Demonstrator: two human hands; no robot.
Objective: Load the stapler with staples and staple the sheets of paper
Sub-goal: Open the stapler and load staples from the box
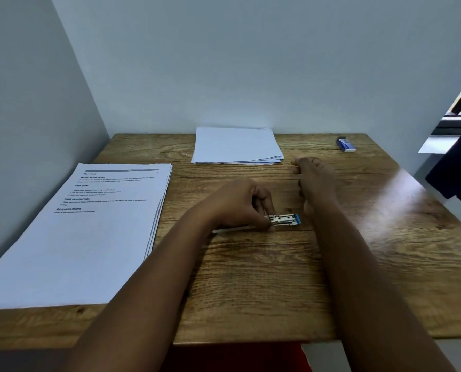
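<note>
A person's left hand (pixel 240 204) pinches the rear end of a small stapler (pixel 284 220) between curled fingertips (pixel 269 225) and thumb, near the middle of a wooden table (pixel 251 277). The stapler lies flat on the wood with its metal staple channel facing up and a blue cap at its right end; a thin pale strip, apparently part of the stapler, runs out leftward beneath the hand and rests on the tabletop.

The right hand (pixel 315 178) hovers just beyond and to the right of the stapler, its fingers loosely curled and holding nothing that can be seen; whether its lower fingers touch the table cannot be told. Both bare forearms reach in from the near edge of the table.

A loose stack of blank white sheets (pixel 237 146) lies at the far edge of the table, against the wall, well apart from the stapler. A thicker stack of printed pages (pixel 95 232) fills the table's left side, its top page carrying headed text too blurred to read in full. A small blue-and-white box (pixel 346 145), likely the staples, sits near the far right corner. The table stands in a corner of pale walls (pixel 224 63), and a dark cloth (pixel 457 170) hangs at the right edge of the view.
</note>
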